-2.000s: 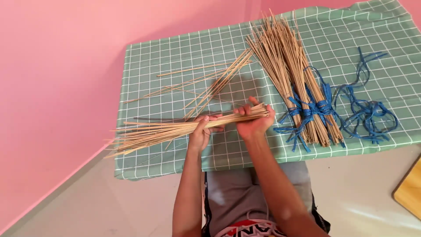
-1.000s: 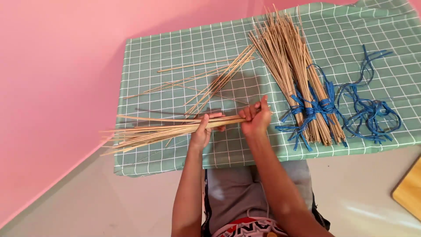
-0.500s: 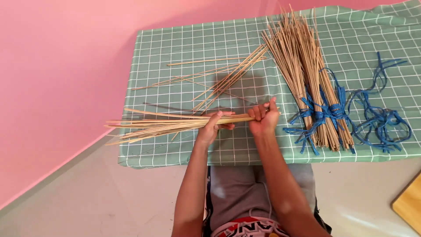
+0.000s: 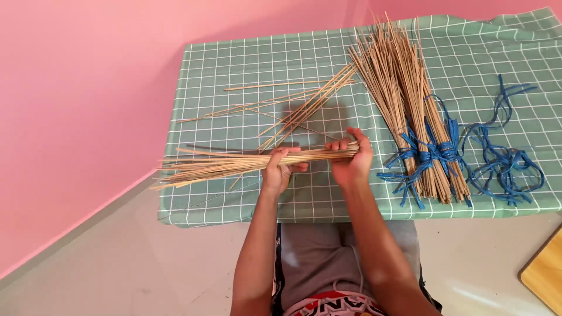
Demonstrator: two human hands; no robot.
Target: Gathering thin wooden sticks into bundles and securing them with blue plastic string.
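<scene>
Pink wall (image 4: 70,117) fills the left side of the view, and a pale floor (image 4: 117,275) lies below it. Next comes the tabletop (image 4: 205,64), covered with a green cloth that has a white grid.

Over the near left part of the tabletop, the held bundle of thin sticks (image 4: 222,165) lies almost level, with its long axis running from left to right. Its loose, spread end sticks out to the left, past the edge of the cloth, and its tight end points to the right. The left hand (image 4: 277,169) is closed around the bundle near its middle, fingers wrapped over the top. The right hand (image 4: 351,158) is closed on the tight end just beside it, so both hands sit at the right half of the bundle, and the long free part lies to the left of the left hand. The left hand is the nearer one to that free end.

Behind the hands, a few loose sticks (image 4: 281,105) lie scattered on the cloth, slanting up to the right. Further right lies a big pile of sticks (image 4: 404,88), fanning away from the person, tied near its lower end with blue string (image 4: 433,149). More loose blue string (image 4: 503,158) lies tangled just beside it. At the far right corner, a piece of a wooden board (image 4: 547,275) shows on the floor.
</scene>
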